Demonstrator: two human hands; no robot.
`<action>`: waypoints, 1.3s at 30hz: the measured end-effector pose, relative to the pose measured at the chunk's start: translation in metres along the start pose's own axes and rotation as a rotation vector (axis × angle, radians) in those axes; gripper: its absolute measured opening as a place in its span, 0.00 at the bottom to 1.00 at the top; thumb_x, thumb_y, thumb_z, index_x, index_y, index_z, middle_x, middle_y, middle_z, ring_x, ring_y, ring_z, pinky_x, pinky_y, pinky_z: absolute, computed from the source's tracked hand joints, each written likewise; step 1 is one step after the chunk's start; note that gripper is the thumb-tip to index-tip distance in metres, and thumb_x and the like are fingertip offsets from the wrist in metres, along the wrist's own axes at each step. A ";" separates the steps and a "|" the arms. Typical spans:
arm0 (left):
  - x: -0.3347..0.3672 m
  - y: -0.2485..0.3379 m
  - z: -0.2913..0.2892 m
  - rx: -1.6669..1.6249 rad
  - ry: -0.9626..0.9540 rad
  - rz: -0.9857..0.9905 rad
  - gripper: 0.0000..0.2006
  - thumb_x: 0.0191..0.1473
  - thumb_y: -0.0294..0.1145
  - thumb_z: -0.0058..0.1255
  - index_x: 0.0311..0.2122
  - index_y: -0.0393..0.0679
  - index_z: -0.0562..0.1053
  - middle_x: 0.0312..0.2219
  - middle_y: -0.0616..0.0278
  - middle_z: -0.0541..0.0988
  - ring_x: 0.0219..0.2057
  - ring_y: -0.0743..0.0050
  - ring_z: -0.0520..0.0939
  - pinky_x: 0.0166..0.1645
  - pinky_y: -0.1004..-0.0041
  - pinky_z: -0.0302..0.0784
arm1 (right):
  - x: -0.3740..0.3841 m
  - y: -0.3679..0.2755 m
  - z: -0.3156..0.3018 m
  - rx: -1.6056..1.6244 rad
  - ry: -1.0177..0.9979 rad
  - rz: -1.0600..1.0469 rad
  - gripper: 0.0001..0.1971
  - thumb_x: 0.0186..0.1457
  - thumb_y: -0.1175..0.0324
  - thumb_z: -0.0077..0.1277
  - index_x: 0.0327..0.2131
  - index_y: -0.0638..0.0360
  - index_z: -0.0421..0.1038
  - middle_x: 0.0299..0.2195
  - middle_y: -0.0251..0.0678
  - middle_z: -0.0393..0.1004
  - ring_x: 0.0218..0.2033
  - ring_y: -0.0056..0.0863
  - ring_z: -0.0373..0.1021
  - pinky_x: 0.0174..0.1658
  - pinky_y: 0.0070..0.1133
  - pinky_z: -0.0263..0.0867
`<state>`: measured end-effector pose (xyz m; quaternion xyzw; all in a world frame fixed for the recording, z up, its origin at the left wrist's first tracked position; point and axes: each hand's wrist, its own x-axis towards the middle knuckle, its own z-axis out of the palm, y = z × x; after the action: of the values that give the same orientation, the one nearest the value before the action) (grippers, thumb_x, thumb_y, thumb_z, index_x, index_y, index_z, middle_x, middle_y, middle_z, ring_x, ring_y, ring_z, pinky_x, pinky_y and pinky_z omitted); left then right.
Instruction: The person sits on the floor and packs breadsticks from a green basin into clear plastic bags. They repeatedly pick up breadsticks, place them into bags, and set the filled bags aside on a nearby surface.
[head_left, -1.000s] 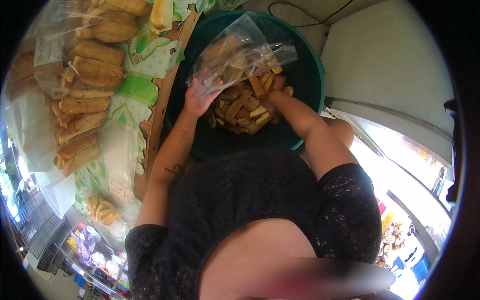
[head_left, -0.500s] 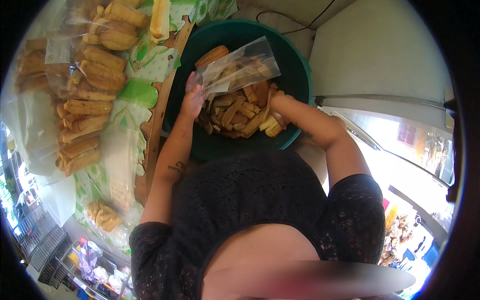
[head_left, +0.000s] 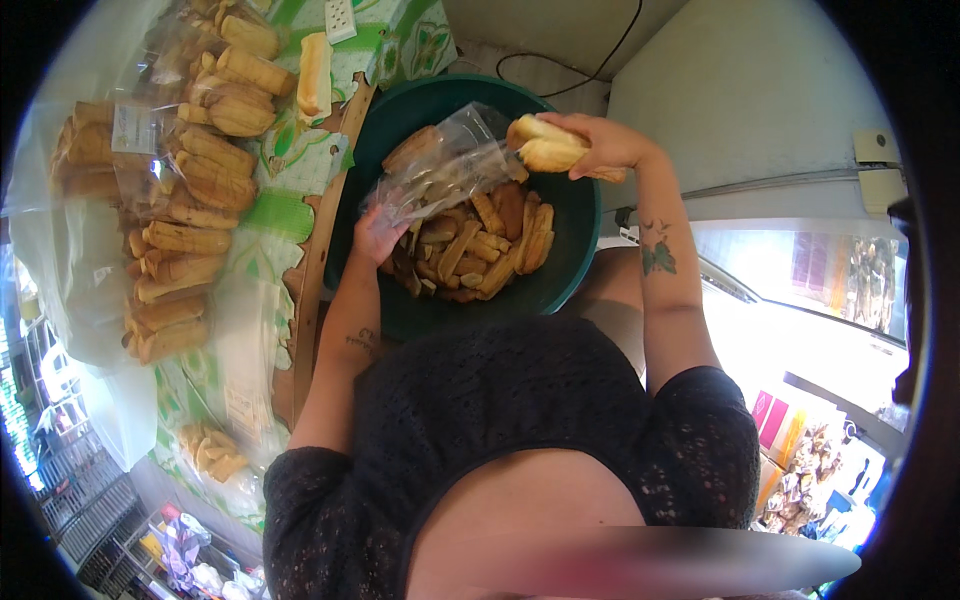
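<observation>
A dark green round tub [head_left: 585, 235] holds many golden-brown bread pieces [head_left: 485, 245], some long and thin. Over its left part, my left hand [head_left: 380, 235] grips a clear plastic bag [head_left: 440, 180] by one end. At the tub's far right rim, my right hand [head_left: 605, 145] is closed around pale yellow bread pieces [head_left: 550, 148], their ends close to the bag's mouth. A larger browned piece [head_left: 410, 150] lies in the tub behind the bag. Whether anything is inside the bag is hard to make out through the shiny plastic.
Left of the tub stands a table with a green-and-white cloth [head_left: 280, 210], its wooden edge [head_left: 320, 225] worn. Filled bread bags [head_left: 200, 180] are piled there, beside one loose piece [head_left: 314, 75] and a white power strip [head_left: 340, 18]. A pale cabinet [head_left: 740, 110] stands right of the tub.
My right hand has come up out of the tub with bread pieces in it and moved to the bag's mouth. My left hand and the bag have shifted slightly nearer to me.
</observation>
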<state>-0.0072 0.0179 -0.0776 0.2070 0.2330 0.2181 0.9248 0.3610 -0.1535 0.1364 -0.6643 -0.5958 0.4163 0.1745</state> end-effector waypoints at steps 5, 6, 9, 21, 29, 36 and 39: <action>-0.003 0.002 0.012 0.000 -0.122 -0.037 0.37 0.42 0.37 0.55 0.59 0.57 0.55 0.55 0.63 0.59 0.51 0.52 0.65 0.56 0.55 0.58 | 0.011 -0.040 0.030 -0.881 0.345 -0.163 0.40 0.30 0.64 0.63 0.53 0.37 0.60 0.47 0.30 0.65 0.47 0.31 0.62 0.45 0.31 0.58; -0.004 0.003 0.015 0.023 -0.136 -0.036 0.37 0.41 0.37 0.55 0.59 0.58 0.54 0.55 0.63 0.59 0.52 0.52 0.65 0.56 0.54 0.58 | 0.014 -0.046 0.036 -0.943 0.299 -0.156 0.40 0.30 0.64 0.63 0.53 0.36 0.60 0.47 0.30 0.65 0.47 0.31 0.62 0.45 0.30 0.58; -0.008 0.006 0.031 0.095 -0.182 -0.027 0.44 0.37 0.42 0.59 0.60 0.57 0.50 0.59 0.64 0.52 0.56 0.51 0.58 0.57 0.53 0.56 | 0.020 -0.061 0.049 -1.030 0.256 -0.321 0.40 0.29 0.61 0.64 0.52 0.38 0.60 0.46 0.29 0.65 0.47 0.29 0.62 0.44 0.28 0.58; -0.005 -0.020 0.090 0.223 -0.104 0.081 0.43 0.41 0.53 0.56 0.59 0.46 0.51 0.53 0.55 0.62 0.55 0.57 0.63 0.58 0.61 0.58 | 0.077 -0.076 0.105 -0.667 -0.122 -0.384 0.31 0.41 0.59 0.56 0.52 0.50 0.62 0.49 0.34 0.65 0.50 0.38 0.61 0.53 0.32 0.55; -0.003 -0.005 0.040 -0.011 -0.036 0.299 0.33 0.48 0.57 0.47 0.54 0.46 0.60 0.55 0.60 0.61 0.55 0.55 0.62 0.58 0.55 0.55 | 0.067 -0.014 0.019 0.637 0.537 -0.351 0.11 0.53 0.66 0.47 0.39 0.58 0.71 0.26 0.30 0.71 0.27 0.17 0.66 0.30 0.16 0.64; -0.003 -0.005 0.033 -0.040 0.019 0.245 0.36 0.47 0.61 0.44 0.55 0.47 0.59 0.55 0.58 0.60 0.57 0.54 0.59 0.59 0.52 0.51 | 0.129 0.112 0.157 -0.232 -0.218 0.446 0.14 0.50 0.68 0.44 0.41 0.59 0.69 0.37 0.40 0.72 0.35 0.35 0.69 0.35 0.29 0.66; -0.009 -0.004 0.036 -0.084 -0.023 0.206 0.36 0.47 0.61 0.45 0.55 0.46 0.59 0.54 0.58 0.62 0.56 0.54 0.60 0.58 0.54 0.53 | 0.106 0.108 0.208 -0.463 -0.306 0.452 0.17 0.50 0.66 0.45 0.45 0.57 0.67 0.44 0.42 0.69 0.42 0.38 0.67 0.42 0.29 0.64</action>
<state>0.0057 0.0003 -0.0476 0.1935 0.1904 0.3190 0.9081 0.2666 -0.1337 -0.1015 -0.7311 -0.5315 0.3931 -0.1684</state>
